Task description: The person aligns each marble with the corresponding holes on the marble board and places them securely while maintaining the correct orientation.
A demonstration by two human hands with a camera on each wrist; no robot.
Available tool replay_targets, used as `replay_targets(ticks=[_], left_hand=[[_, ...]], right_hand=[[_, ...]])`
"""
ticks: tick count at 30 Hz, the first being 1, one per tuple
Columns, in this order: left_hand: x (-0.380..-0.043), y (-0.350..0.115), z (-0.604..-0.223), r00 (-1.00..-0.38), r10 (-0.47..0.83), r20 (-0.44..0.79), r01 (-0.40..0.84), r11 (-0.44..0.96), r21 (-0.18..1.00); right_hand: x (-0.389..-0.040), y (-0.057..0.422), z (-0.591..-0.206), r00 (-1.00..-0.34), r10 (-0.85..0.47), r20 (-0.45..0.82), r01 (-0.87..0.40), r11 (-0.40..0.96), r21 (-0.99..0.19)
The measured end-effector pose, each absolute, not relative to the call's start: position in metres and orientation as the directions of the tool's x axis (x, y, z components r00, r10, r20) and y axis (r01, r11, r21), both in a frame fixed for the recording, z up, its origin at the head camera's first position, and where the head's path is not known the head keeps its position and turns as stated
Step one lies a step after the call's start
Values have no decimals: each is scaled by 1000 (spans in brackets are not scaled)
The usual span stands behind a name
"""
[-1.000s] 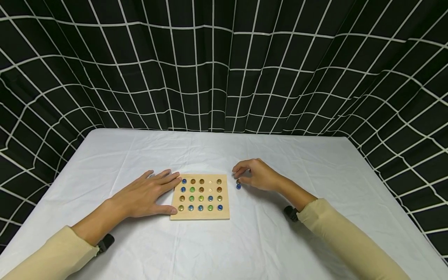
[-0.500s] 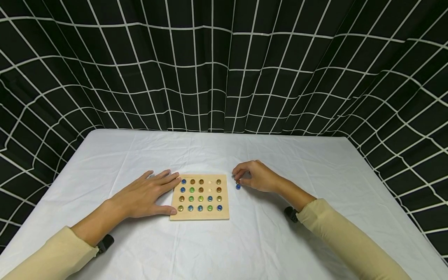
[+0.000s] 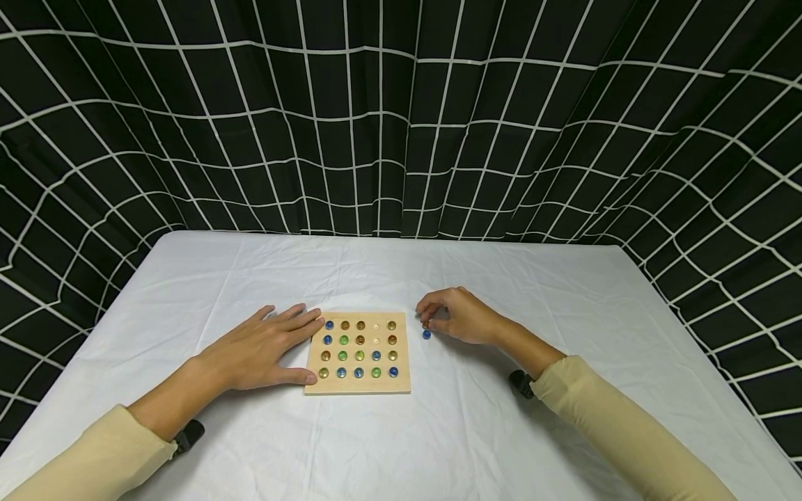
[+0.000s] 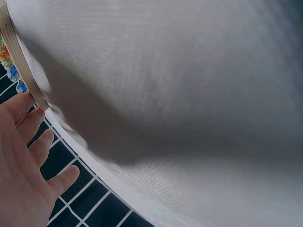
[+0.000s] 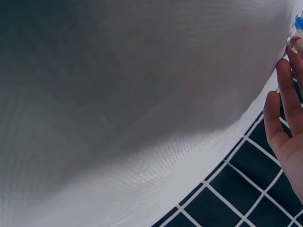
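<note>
A light wooden board (image 3: 353,389) holds rows of glass marbles in blue, green and amber. Two hollows in its fourth column, the back two, hold no marble. My left hand (image 3: 260,353) lies with fingers spread, fingertips and thumb resting on the board's left edge; the left wrist view shows the fingers (image 4: 29,120) against the board's side. Right of the board, my right hand (image 3: 464,316) pinches an amber-brown marble (image 3: 425,325) between thumb and index finger, low at the cloth. Just in front of it sits a blue marble (image 3: 427,335), outside the fingers.
A white cloth (image 3: 376,445) with light creases covers the table. Behind and on both sides hangs a black curtain (image 3: 351,139) with a white grid. Each wrist carries a small black device.
My right hand has lowered very slightly, and its fingers now cover more of the amber-brown marble. The left hand, board and blue marble stay practically where they were.
</note>
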State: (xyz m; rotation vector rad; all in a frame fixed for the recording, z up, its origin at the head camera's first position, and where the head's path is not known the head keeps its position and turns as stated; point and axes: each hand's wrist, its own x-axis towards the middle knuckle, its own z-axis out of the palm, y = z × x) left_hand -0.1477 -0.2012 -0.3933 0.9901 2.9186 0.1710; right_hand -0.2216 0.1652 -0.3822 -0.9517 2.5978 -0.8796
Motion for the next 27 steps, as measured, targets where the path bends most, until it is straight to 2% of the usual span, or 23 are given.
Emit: replay_targets(ticks=[27], left_hand=[[-147, -201, -391, -790, 613, -20, 607, 786, 120]], right_hand=[[-213, 138, -369, -733, -679, 44, -553, 556, -620]])
